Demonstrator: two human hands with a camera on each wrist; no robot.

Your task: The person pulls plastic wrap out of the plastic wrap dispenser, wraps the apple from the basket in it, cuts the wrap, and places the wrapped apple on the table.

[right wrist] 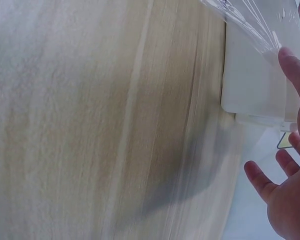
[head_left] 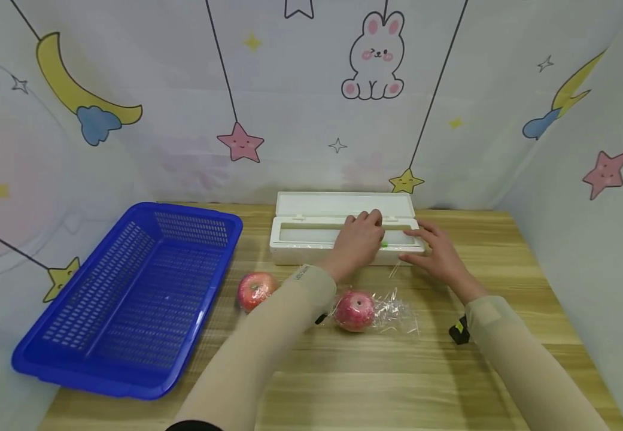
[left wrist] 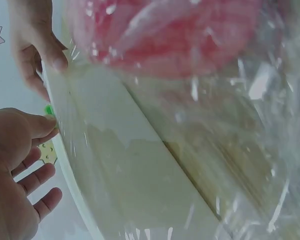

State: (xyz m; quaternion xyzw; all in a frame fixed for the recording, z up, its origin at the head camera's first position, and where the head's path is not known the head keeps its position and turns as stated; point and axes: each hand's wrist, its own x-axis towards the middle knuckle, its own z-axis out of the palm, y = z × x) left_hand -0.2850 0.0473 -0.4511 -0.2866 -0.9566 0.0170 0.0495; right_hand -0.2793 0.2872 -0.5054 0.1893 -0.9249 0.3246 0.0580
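Note:
A long white cling film dispenser (head_left: 295,254) stands at the back with its lid (head_left: 343,203) raised and film over its front. My left hand (head_left: 359,239) pinches a small green slider (head_left: 383,243) on the front edge, its other fingers loosely bent in the left wrist view. At the box's right end, my right hand (head_left: 440,254) holds the edge, thumb (right wrist: 291,65) on the film-covered front and fingers over the top. A film-wrapped apple (head_left: 355,311) lies before the box, loose cling film (head_left: 394,314) trailing right. Another apple (head_left: 256,291) sits left of my forearm.
A blue plastic basket (head_left: 219,239) takes up the left side of the wooden table (head_left: 343,383). Patterned cloth walls (head_left: 300,108) rise behind and at both sides. A small black object (head_left: 459,330) shows beside my right sleeve.

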